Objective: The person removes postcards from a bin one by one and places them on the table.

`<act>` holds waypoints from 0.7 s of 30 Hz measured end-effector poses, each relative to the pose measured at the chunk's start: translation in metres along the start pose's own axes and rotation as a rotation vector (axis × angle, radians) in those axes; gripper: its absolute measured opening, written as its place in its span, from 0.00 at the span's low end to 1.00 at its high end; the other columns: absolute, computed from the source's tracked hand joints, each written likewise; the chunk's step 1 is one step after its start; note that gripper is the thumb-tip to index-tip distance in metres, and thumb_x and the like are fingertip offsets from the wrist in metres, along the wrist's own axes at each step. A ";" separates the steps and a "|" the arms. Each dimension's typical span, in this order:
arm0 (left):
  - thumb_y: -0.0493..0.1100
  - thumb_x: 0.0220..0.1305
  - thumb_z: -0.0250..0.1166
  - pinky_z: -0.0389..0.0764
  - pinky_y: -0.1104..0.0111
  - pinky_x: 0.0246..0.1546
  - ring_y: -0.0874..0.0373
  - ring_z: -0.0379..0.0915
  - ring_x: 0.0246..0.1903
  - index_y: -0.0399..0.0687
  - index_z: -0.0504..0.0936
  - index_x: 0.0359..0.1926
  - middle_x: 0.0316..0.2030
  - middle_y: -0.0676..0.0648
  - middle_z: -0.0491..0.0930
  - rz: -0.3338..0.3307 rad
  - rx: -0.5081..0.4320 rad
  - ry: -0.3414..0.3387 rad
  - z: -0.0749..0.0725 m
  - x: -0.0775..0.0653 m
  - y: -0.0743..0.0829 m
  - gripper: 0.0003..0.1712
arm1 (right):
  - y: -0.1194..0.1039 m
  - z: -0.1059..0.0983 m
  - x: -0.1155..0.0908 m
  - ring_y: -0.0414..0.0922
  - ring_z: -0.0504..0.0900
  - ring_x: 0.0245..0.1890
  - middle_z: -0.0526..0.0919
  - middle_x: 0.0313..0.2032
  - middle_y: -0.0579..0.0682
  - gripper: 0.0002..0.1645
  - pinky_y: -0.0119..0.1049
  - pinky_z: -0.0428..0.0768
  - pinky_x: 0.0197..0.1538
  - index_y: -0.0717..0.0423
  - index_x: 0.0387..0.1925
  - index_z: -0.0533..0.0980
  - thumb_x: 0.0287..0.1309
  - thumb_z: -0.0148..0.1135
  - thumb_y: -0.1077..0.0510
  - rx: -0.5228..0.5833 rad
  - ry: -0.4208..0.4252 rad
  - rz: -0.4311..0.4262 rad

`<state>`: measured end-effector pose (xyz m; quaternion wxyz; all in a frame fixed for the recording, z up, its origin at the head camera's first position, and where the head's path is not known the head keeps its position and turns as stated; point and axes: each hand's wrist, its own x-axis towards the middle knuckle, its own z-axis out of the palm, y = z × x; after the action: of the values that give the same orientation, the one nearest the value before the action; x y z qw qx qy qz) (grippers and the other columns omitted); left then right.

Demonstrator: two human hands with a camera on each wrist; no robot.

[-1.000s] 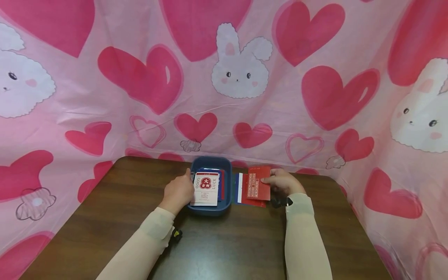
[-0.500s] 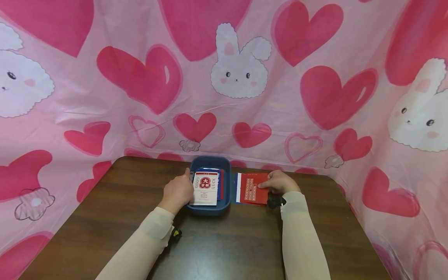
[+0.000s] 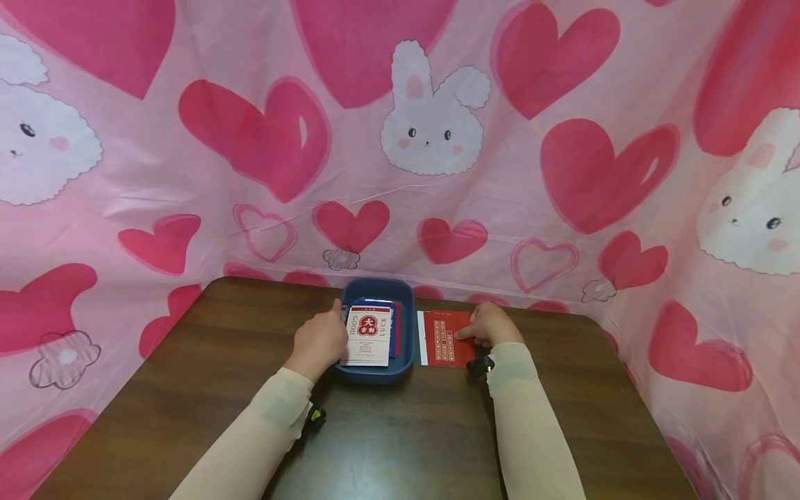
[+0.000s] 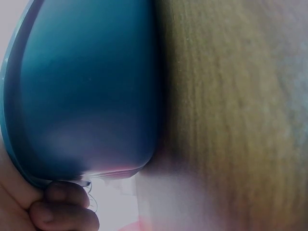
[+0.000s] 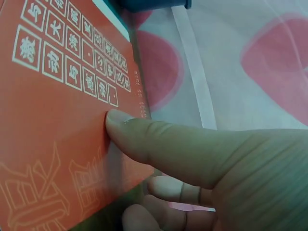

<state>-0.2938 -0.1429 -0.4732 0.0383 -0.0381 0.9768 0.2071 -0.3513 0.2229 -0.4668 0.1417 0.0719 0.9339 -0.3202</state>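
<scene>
In the head view, my left hand (image 3: 320, 340) grips the left rim of a blue plastic tray (image 3: 407, 361). A white card (image 3: 367, 354) printed GOOD LUCK lies in it, over blue and red cards. The left wrist view shows curled fingers (image 4: 65, 207) at the rim of the tray (image 4: 91, 82). Right of the tray, my right hand (image 3: 494, 325) pinches a red card (image 3: 444, 355) by its right edge. The thumb (image 5: 139, 134) presses its printed face, with the other fingers at its edge. A white strip (image 3: 423, 337) shows from beneath its left side.
The brown wooden table (image 3: 375, 437) ends close behind the tray. Pink cloth (image 3: 400, 222) with hearts and rabbits hangs around its back and sides.
My right hand has moved left and carried the red card over the cards beneath, hiding most of them. My left hand and the tray have stayed put.
</scene>
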 end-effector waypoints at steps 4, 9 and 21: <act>0.48 0.68 0.77 0.91 0.52 0.37 0.42 0.84 0.40 0.42 0.60 0.90 0.65 0.31 0.88 0.003 0.003 -0.005 -0.001 0.000 0.000 0.57 | 0.001 0.001 0.002 0.49 0.83 0.30 0.81 0.30 0.52 0.26 0.36 0.81 0.33 0.54 0.34 0.74 0.58 0.89 0.51 0.012 -0.005 -0.002; 0.49 0.72 0.74 0.91 0.52 0.37 0.42 0.83 0.38 0.42 0.60 0.90 0.62 0.32 0.89 -0.006 0.000 -0.005 -0.001 0.001 0.001 0.54 | 0.006 -0.004 0.003 0.52 0.85 0.37 0.85 0.39 0.55 0.27 0.38 0.87 0.38 0.57 0.45 0.77 0.61 0.87 0.50 0.038 -0.039 -0.030; 0.48 0.69 0.77 0.92 0.48 0.41 0.41 0.83 0.40 0.41 0.59 0.90 0.65 0.31 0.87 -0.003 0.005 -0.007 -0.001 0.000 0.001 0.57 | -0.014 -0.013 -0.001 0.49 0.83 0.33 0.85 0.32 0.52 0.15 0.38 0.83 0.39 0.53 0.45 0.83 0.72 0.77 0.47 0.161 -0.041 -0.219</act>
<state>-0.2944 -0.1429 -0.4715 0.0421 -0.0389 0.9772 0.2046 -0.3563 0.2198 -0.4484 0.1188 -0.0260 0.9044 -0.4089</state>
